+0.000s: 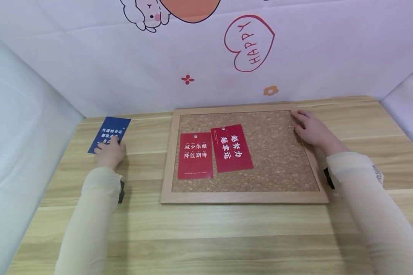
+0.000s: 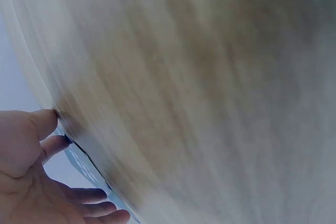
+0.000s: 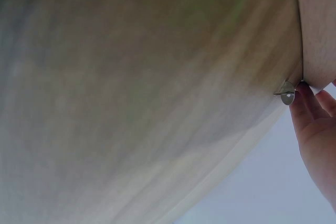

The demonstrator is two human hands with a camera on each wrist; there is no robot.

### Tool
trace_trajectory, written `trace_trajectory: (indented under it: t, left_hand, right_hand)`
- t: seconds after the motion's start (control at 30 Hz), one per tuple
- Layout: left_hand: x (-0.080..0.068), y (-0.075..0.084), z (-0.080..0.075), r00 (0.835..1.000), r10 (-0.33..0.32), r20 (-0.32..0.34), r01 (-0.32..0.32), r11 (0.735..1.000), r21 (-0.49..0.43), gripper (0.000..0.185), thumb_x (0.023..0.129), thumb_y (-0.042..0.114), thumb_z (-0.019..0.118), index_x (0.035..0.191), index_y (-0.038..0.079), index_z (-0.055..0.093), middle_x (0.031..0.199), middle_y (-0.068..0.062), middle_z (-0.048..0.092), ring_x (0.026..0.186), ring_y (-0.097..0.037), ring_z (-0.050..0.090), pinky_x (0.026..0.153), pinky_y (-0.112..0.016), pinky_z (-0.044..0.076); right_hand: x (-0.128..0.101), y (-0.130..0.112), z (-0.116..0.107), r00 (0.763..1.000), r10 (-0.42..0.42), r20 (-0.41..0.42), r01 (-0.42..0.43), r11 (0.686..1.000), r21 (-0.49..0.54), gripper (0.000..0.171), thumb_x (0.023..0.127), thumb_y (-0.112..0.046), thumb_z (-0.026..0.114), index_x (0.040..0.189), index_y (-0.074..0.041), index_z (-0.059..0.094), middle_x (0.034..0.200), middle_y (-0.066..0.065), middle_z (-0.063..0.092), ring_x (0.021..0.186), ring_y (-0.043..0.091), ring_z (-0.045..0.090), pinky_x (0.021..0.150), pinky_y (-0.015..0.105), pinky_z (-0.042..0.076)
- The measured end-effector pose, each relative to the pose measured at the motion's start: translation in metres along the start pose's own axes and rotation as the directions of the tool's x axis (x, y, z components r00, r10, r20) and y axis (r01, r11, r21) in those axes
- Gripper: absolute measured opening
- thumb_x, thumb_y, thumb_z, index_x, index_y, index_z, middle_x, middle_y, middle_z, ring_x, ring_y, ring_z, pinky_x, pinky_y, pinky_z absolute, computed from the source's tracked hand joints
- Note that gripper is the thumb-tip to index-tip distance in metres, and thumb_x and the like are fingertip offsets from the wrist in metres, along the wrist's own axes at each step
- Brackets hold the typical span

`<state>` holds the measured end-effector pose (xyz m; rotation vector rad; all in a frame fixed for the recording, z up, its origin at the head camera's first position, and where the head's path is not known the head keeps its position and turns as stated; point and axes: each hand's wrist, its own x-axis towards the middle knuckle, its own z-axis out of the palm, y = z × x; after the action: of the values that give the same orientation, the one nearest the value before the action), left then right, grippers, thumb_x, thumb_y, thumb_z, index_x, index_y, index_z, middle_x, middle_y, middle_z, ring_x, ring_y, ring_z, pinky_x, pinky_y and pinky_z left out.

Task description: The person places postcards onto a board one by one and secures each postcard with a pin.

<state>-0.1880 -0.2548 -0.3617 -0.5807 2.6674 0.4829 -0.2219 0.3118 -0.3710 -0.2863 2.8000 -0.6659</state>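
Note:
In the head view my left hand (image 1: 111,152) rests on the lower part of a blue card (image 1: 114,124) with white Chinese characters, lying on the table. The left wrist view shows the thumb and fingers of that hand (image 2: 31,182) spread along the card (image 2: 84,163). My right hand (image 1: 313,130) touches the upper right of a wood-framed corkboard (image 1: 244,197), fingers over the frame. In the right wrist view a silver thumbtack (image 3: 287,94) lies beside the fingertips of that hand (image 3: 320,135); whether they touch it I cannot tell.
Two red cards, one upright (image 1: 195,166) and one tilted (image 1: 234,162), lie side by side on the cork, each with a silver tack at its top. Behind the wood-grain table (image 1: 206,236) stands a white printed cloth (image 1: 124,76); pale cloth hangs at both sides.

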Motion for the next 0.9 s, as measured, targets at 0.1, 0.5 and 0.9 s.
trace_trajectory:
  t: [0.1,0.5,0.9]
  left_hand:
    - [-0.0004,0.0004,-0.0006,1.0,-0.006,0.015,0.006,1.0,-0.014,0.057,0.101,0.029,0.024,0.15,0.004,0.012,0.144,-0.05,-0.008,0.135,-0.066,0.0,0.106,-0.075,0.014]
    - [-0.0064,-0.0005,-0.0039,0.999,0.047,0.002,-0.047,0.997,0.064,0.05,0.104,0.022,0.015,0.149,0.002,0.013,0.141,-0.053,0.004,0.131,-0.068,0.013,0.106,-0.072,0.022]
    - [-0.006,-0.0043,-0.0039,0.999,0.04,-0.014,-0.039,0.997,0.073,0.051,0.102,0.019,0.021,0.151,0.006,0.013,0.14,-0.053,0.005,0.127,-0.068,0.017,0.101,-0.072,0.028]
  right_hand:
    - [-0.0001,0.0003,0.0002,1.0,0.007,0.001,-0.007,1.0,0.003,0.057,0.1,-0.017,0.032,0.149,0.007,0.015,0.153,0.035,0.008,0.138,0.056,0.013,0.111,0.066,0.015]
    - [0.0,0.0015,0.0001,1.0,0.006,-0.011,-0.006,1.0,0.004,0.057,0.1,-0.017,0.033,0.149,0.007,0.016,0.153,0.035,0.009,0.137,0.057,0.013,0.111,0.066,0.016]
    - [0.0027,0.0025,0.0018,1.0,0.002,-0.023,-0.002,1.0,0.001,0.057,0.1,-0.017,0.034,0.149,0.007,0.017,0.153,0.035,0.011,0.137,0.056,0.015,0.111,0.066,0.016]
